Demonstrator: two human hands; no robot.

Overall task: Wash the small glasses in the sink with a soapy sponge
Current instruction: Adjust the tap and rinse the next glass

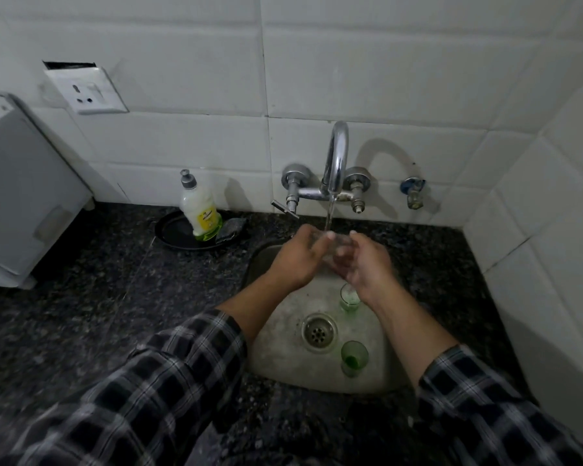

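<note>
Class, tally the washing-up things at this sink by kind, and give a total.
Small glasses: 3, one in the hands, two standing in the sink
Soap bottle: 1
Scrub pad: 1
Black plate: 1
Total: 6

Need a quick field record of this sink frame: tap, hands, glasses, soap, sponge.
tap: spout running, stream falls onto the hands
left hand: on a clear glass under the stream
right hand: on the same glass
glasses in sink: two, green-tinted, upright; one beside the right wrist, one right of the drain
soap bottle: in a black dish on the counter
sponge: in the dish, unused
</note>
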